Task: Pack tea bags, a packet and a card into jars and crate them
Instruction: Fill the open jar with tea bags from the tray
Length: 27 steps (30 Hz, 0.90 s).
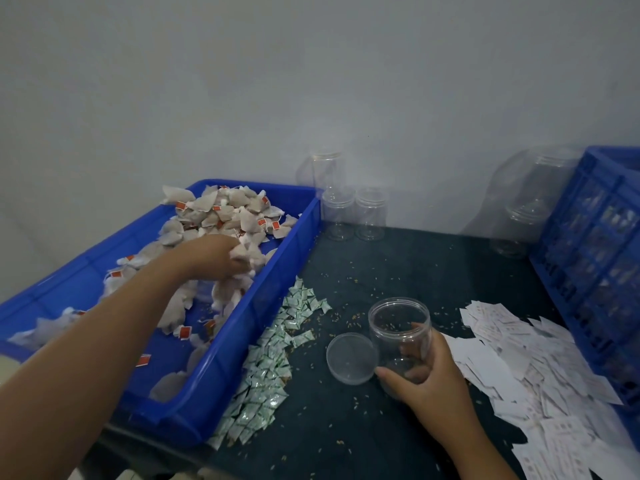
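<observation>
Print on the tea bags' (pixel 225 209) red tags and the white cards (pixel 512 368) too small to read, left hand (pixel 221 254) clutching tea bags in the blue tray (pixel 242 327) at left, right hand (pixel 429 379) curled round an open clear jar (pixel 398 323), lid (pixel 351 358) just beside, green packets (pixel 273 362) between tray and lid, crate (pixel 588 271) far right.

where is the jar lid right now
In the head view the lid lies flat on the dark table, just left of the open jar the right hand holds, with the green packets further left.
</observation>
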Each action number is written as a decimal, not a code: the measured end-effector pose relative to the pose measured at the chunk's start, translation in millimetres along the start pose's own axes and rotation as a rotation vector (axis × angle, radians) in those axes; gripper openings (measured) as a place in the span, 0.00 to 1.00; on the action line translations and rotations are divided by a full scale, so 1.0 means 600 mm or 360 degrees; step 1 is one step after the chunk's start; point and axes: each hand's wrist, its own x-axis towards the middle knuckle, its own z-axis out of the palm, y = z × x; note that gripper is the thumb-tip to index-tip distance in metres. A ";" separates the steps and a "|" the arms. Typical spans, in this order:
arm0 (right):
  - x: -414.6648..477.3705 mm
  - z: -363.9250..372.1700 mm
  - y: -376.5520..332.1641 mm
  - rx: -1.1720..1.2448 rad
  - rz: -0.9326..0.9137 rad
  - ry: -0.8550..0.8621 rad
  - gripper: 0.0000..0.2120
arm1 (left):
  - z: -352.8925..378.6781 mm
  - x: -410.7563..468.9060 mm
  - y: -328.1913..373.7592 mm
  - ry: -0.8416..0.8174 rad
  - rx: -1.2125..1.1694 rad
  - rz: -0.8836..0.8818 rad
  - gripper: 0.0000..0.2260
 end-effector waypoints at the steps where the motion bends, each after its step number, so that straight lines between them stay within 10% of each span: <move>1: 0.000 0.001 0.000 0.0007 -0.0013 -0.0003 0.42 | -0.002 -0.012 0.001 -0.0039 -0.0039 -0.0016 0.08; 5: 0.000 0.002 0.001 0.0014 -0.0046 -0.0005 0.41 | -0.024 -0.058 0.009 0.0162 0.0099 0.0010 0.12; 12: -0.005 0.005 -0.010 0.0044 -0.0109 -0.0022 0.39 | -0.054 -0.125 0.097 0.0572 -0.0710 0.0266 0.16; 17: -0.008 0.004 -0.007 -0.0035 -0.0114 -0.0110 0.42 | -0.014 -0.162 0.215 0.0179 -0.0875 0.0841 0.25; 27: -0.007 0.000 -0.004 0.0042 -0.0124 -0.0072 0.41 | 0.100 -0.159 0.305 -0.0218 -0.0982 0.0698 0.12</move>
